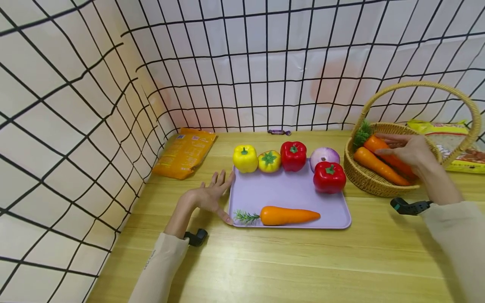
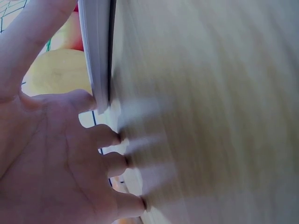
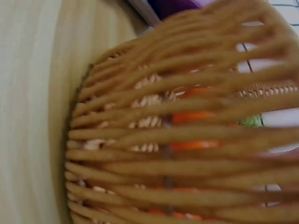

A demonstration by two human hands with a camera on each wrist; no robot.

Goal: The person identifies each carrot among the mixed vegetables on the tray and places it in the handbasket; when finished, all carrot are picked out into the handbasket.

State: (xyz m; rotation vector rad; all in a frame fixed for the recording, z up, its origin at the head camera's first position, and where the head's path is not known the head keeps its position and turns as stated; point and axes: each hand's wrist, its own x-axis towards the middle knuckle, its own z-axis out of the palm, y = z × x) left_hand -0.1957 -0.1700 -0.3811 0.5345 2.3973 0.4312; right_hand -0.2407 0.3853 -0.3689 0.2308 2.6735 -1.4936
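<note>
Item: orange plastic carrots (image 1: 380,162) in round woven wicker basket (image 1: 365,179). Right hand (image 1: 407,151), fingers loose, rested on them, grip not yet closed. Left hand (image 1: 210,195), fingers spread, steadied lilac rectangular tray (image 1: 288,193). Step judged: picking; next needed a firm clasp, lift.

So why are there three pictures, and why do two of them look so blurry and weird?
A person wears three cameras: one on the head, one on each wrist. The big picture is the head view, looking down at a wooden table. The left hand rests with straight fingers against the edge of a purple tray. On the tray lie a carrot, a yellow pepper, a yellow-orange one, two red peppers and a purple onion. The right hand reaches into a basket and lies over the carrots there; I cannot tell if it grips one. The left wrist view shows the palm and tray edge close up. The right wrist view shows the basket's wall, so near that it blurs.
</note>
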